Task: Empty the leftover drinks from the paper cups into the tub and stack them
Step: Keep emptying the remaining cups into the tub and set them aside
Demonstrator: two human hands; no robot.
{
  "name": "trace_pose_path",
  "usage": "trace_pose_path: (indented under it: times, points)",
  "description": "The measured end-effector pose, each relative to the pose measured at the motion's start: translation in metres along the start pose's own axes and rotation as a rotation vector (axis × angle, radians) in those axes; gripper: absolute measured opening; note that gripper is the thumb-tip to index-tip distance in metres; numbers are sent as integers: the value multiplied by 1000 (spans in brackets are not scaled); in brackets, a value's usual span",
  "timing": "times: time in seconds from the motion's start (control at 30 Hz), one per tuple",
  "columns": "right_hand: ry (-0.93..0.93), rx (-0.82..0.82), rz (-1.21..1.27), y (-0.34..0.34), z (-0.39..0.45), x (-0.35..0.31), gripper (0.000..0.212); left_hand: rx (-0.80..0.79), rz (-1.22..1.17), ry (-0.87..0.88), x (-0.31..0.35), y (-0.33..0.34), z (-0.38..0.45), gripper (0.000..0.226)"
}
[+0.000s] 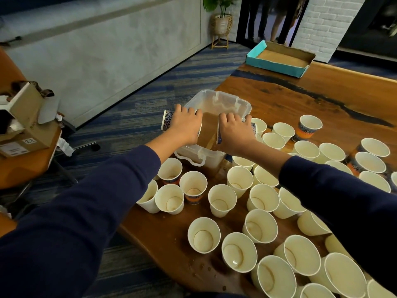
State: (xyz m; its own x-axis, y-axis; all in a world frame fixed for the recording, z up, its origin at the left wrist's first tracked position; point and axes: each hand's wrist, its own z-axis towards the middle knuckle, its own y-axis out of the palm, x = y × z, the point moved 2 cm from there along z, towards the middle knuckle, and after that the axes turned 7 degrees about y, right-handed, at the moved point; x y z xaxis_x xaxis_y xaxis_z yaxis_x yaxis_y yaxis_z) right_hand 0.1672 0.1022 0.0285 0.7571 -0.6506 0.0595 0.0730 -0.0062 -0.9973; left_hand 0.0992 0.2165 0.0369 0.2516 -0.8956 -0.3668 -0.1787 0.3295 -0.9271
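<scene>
My left hand (186, 125) curls around a patterned paper cup (168, 123), my right hand (233, 131) around another cup (253, 127); both lie tipped on their sides, mouths facing inward over the tub (223, 102), so the dregs can run out. The tub, clear thin-walled plastic with rounded corners, sits at 12 o'clock at the table (322, 100) edge, holding brown liquid. Loose cups (247, 250), tapered, white-lined, stand unstacked from 3 to 6 o'clock on glossy wood dotted with drips

Wooden table (279, 100) – cups (204, 235), tub (242, 104), tray (277, 63).
</scene>
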Motion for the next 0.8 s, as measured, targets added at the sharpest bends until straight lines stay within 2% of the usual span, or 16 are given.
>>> trace_pose_path:
  times: [0.33, 0.8]
  points:
    - [-41, 13, -65, -2, -2, -7, 66, 11, 21, 13, 2, 3, 4, 68]
    - [-72, 12, -151, -7, -9, -18, 60, 30, 93, 12, 9, 0, 0, 61]
